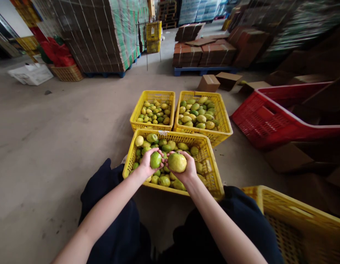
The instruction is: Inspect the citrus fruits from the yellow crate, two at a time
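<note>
Above the landmark crate (215,172), the nearest full yellow one, two bare hands each hold one fruit. The left hand (147,161) cups a green fruit (156,160), its fingers curled around the sides; the right hand (189,167) cups a larger, yellow-green fruit (177,162) with bent fingers. The visible fingertips of each hand press on its fruit and lie close together, those of one hand facing those of the other; whether the two sets touch cannot be told, and the fingers beneath are partly hidden. The held fruits are side by side, slightly apart, over the middle of the landmark crate, in which loose fruit (164,181), green to yellow, lies in a heap

Beyond the landmark crate, just behind its far rim: a rear-left crate (133,112) and a rear-right crate (225,119), both yellow and holding similar fruit. Right of the landmark crate: a red crate (252,123), tilted in view, and, nearer the wearer, another yellow crate (258,196), partly out of view. Farther beyond the landmark crate: a small carton (208,83) on the floor (76,121), and flattened cardboard (218,55) on a blue pallet (196,70). Nearest the wearer: dark-clothed legs (110,209), one to either side of the landmark crate's near edge
</note>
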`<state>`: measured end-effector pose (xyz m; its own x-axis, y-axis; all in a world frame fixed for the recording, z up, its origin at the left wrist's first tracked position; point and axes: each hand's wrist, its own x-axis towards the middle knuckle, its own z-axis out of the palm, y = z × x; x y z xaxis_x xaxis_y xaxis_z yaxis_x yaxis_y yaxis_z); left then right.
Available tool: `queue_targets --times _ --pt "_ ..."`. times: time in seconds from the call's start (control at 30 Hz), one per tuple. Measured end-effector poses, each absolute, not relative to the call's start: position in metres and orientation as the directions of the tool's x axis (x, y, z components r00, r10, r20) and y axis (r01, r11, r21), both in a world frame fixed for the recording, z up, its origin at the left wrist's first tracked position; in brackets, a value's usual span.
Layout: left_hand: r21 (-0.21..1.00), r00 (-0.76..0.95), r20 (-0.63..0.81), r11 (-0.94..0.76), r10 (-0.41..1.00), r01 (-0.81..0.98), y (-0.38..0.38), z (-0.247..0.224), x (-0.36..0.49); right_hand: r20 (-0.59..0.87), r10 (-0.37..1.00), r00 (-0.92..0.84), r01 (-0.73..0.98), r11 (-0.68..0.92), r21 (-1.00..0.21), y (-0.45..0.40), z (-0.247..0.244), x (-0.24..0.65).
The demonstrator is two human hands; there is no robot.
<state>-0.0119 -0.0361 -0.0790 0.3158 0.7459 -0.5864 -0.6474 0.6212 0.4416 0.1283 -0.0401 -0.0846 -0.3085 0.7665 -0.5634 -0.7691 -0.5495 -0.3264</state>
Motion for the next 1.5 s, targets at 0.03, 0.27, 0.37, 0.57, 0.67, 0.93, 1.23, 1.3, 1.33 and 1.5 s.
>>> queue_targets --times 0.03,0.27,0.37,0.57,0.67,0.93,1.23,1.3,1.33,1.5 --pt "0.442 0.314 -0.588 0.621 0.745 -0.647 -0.036 -0.079 -0.012 -0.559 0.768 -0.312 -0.77 -0.549 -0.324 -0.04 -0.085 0.128" --pt "0.447 0.3 -0.598 0.62 0.743 -0.644 -0.036 -0.081 -0.012 -0.554 0.766 -0.326 -0.772 -0.554 -0.311 -0.04 -0.087 0.128" --pt "0.445 0.291 -0.607 0.619 0.74 -0.647 -0.036 -0.082 -0.012 -0.56 0.76 -0.33 -0.772 -0.559 -0.303 -0.04 -0.086 0.128" --pt "0.444 0.288 -0.62 0.629 0.73 -0.638 -0.036 -0.082 -0.012 -0.596 0.743 -0.305 -0.772 -0.559 -0.302 -0.04 -0.083 0.127" --pt "0.451 0.279 -0.633 0.637 0.722 -0.626 -0.036 -0.082 -0.012 -0.599 0.738 -0.31 -0.769 -0.565 -0.298 -0.04 -0.083 0.126" --pt "0.461 0.26 -0.663 0.656 0.703 -0.598 -0.035 -0.088 -0.013 -0.599 0.73 -0.329 -0.761 -0.58 -0.289 -0.039 -0.09 0.125" --pt "0.582 0.27 -0.557 0.601 0.786 -0.548 -0.036 -0.081 -0.013 -0.575 0.765 -0.29 -0.747 -0.556 -0.364 -0.043 -0.078 0.124" --pt "0.615 0.292 -0.509 0.58 0.81 -0.534 -0.036 -0.078 -0.014 -0.532 0.798 -0.284 -0.742 -0.534 -0.405 -0.044 -0.076 0.124" --pt "0.628 0.302 -0.49 0.572 0.818 -0.528 -0.036 -0.077 -0.014 -0.513 0.811 -0.283 -0.743 -0.524 -0.417 -0.044 -0.075 0.124" --pt "0.556 0.33 -0.511 0.598 0.794 -0.577 -0.036 -0.072 -0.016 -0.563 0.762 -0.321 -0.751 -0.567 -0.34 -0.042 -0.075 0.127"
